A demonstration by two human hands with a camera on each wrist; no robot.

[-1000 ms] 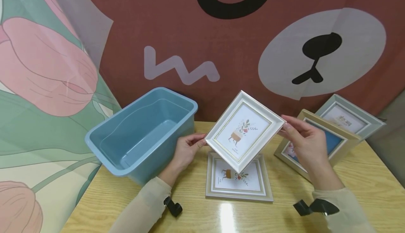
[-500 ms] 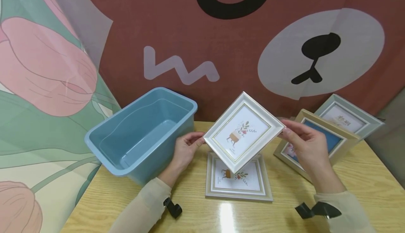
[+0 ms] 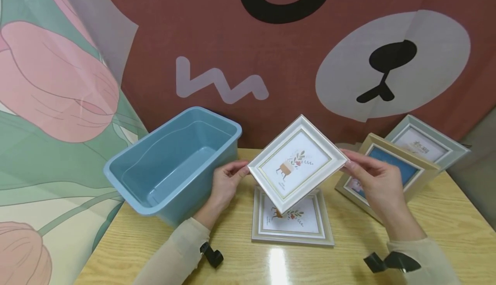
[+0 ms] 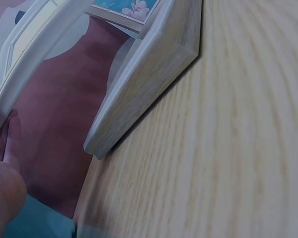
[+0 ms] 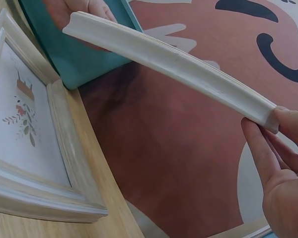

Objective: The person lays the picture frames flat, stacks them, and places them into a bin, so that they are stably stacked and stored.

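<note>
**Clerk:** Item one, a white picture frame (image 3: 296,164): where kept, and how held?

**Keeper:** Raised off the table (image 3: 232,261), turned cornerwise, its plant print facing the wearer. The left hand (image 3: 226,184) pinches the left corner between thumb and fingers; the right hand (image 3: 377,184) pinches the opposite corner likewise, thumb on one face, fingers on the other.

**Clerk:** Item two?

**Keeper:** A matching frame (image 3: 292,229), pale, gold-lined, on the table beneath item one, its print turned sideways. The right wrist view shows the two apart.

**Clerk:** Items at the right hand's side?

**Keeper:** One tan frame (image 3: 407,171) with a blue picture, leaning, partly hidden by that hand; one grey-green frame (image 3: 422,144) behind it.

**Clerk:** And at the left?

**Keeper:** One blue plastic bin (image 3: 190,199), open-topped, just beside the left hand. Behind all, one red-brown backdrop (image 3: 286,69) with a printed animal face.
</note>
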